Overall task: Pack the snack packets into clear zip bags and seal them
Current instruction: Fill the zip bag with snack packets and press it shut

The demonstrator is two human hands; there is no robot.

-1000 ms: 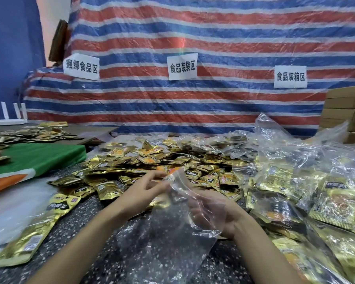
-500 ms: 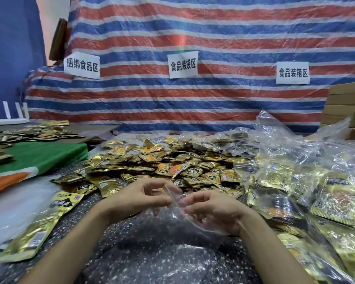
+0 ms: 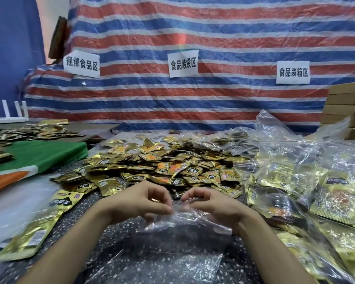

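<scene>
Both hands are on one clear zip bag (image 3: 178, 228) right now. My left hand (image 3: 139, 203) and right hand (image 3: 213, 206) sit close together with fingers curled. Each one pinches the bag's top edge between thumb and fingertips, and the two pinches almost touch. The rest of the bag trails back from my grip toward me, crumpled on the dark speckled tabletop (image 3: 86, 238), and I can see the speckles straight through the plastic. Can't tell if the zip strip is pressed together or apart, it's too blurry there.

Just past my knuckles is the big heap of small gold snack packets (image 3: 172, 167). It's spread wide, and the nearest ones are nearly at my fingertips. Off to the right of my right hand there's a pile of clear bags stuffed with gold packets (image 3: 316, 191), and some of them reach alongside my right forearm. Left of my left hand a long gold packet (image 3: 41, 226) lies flat on the table beside my forearm. Further left is a green and orange cloth (image 3: 39, 154) with more gold packets beyond it. Way behind everything hangs a red, white and blue striped tarp (image 3: 193, 99) with three white paper signs (image 3: 182, 63) on it, and there are stacked cardboard boxes (image 3: 348, 107) at the far right.
</scene>
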